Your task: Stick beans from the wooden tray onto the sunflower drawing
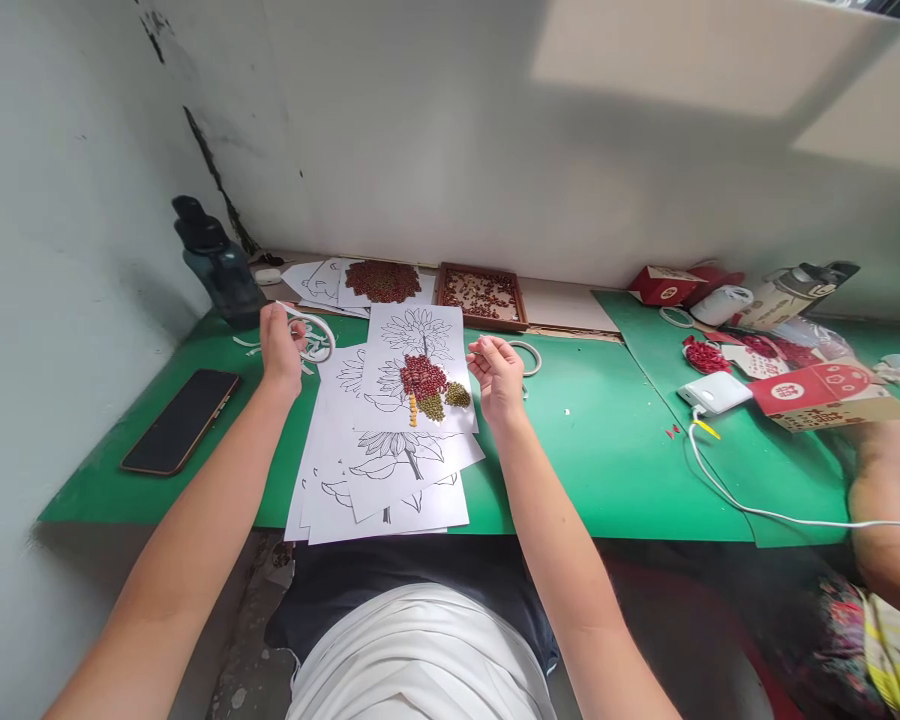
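My left hand (281, 345) grips a white roll of tape (316, 335) just left of a stack of flower line drawings (386, 470). My right hand (497, 378) hovers at the right edge of the top sheet (420, 335), fingers pinched; whether it holds a strip of tape I cannot tell. On that sheet a patch of red beans (422, 376), green beans (432, 406) and a few yellow kernels (412, 408) fills part of the flower outline.
A black phone (181, 420) lies at the left on the green mat (607, 450). A dark bottle (217, 262), a sheet piled with red beans (382, 281) and a wooden tray of beans (481, 296) stand behind. Another person's arm (881, 500), red boxes (825, 392) and a white charger (716, 393) are at the right.
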Tool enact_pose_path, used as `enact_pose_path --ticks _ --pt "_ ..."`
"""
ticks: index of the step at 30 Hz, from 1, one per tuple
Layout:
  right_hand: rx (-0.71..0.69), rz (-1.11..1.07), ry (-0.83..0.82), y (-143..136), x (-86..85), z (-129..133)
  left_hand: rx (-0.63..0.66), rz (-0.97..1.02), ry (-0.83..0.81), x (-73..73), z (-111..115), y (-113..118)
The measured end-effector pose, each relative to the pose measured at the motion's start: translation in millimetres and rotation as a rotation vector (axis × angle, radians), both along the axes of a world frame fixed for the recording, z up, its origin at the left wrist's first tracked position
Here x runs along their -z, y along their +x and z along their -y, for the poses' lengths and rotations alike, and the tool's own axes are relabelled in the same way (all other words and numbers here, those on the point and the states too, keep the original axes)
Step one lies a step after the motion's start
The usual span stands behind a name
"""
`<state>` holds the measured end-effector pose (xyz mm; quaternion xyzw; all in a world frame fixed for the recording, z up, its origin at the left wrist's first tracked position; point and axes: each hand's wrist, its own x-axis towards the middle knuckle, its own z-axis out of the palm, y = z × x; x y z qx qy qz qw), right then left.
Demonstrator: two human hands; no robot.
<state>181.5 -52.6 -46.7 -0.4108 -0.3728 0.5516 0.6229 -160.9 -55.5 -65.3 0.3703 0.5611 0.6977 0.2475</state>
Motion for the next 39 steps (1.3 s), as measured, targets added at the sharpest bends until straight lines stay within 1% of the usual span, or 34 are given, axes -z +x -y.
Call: enact_pose_path --ticks 3,7,10,13,16,17,19,23,26,28,30,33,36,39 --pt "0.009 0.005 -0.017 0.8 -0.5 0.4 0.004 0.098 0.017 -5.4 4.5 7.9" --pt "0.013 0.020 -0.020 1.3 -0.1 -1.0 0.023 0.057 0.013 -9.1 8.0 14.6" --pt "0.029 0.010 -0.020 1.4 0.8 -2.3 0.023 0.044 -0.002 -9.0 7.7 14.8" --pt "0.043 -0.002 -0.003 0.9 0.7 -1.9 -0.001 0.072 0.002 -8.2 5.6 12.9" --pt "0.013 0.027 0.022 -0.4 -0.7 0.0 -0.035 0.080 0.026 -7.8 5.3 10.9" --pt "-0.002 0.047 0.026 -0.9 -1.2 0.7 -0.043 0.046 0.032 -7.9 6.2 10.7" --pt "-0.027 0.086 0.023 -1.9 -1.8 2.0 -0.043 -0.083 0.028 -8.5 9.5 11.6" --pt "-0.012 0.102 0.021 -3.0 -1.2 2.5 0.014 -0.446 -0.039 -8.2 16.8 18.0" --pt "0.032 0.107 0.040 -3.0 -0.4 1.9 0.032 -0.718 -0.117 -2.9 17.7 20.3" --pt "0.047 0.114 0.055 -3.2 -0.4 1.9 0.020 -0.833 -0.177 2.9 16.3 18.6" --pt "0.042 0.113 0.070 -3.8 -0.8 2.5 0.018 -0.903 -0.242 8.7 14.7 15.3" --pt "0.018 0.116 0.087 -5.6 -2.3 4.5 0.029 -0.951 -0.330 13.8 13.5 11.9" --pt "-0.005 0.124 0.079 -7.4 -4.1 6.6 0.028 -0.955 -0.377 13.4 14.5 12.2" --pt "-0.026 0.128 0.068 -8.3 -5.6 7.8 0.002 -0.962 -0.387 9.9 16.8 13.8"
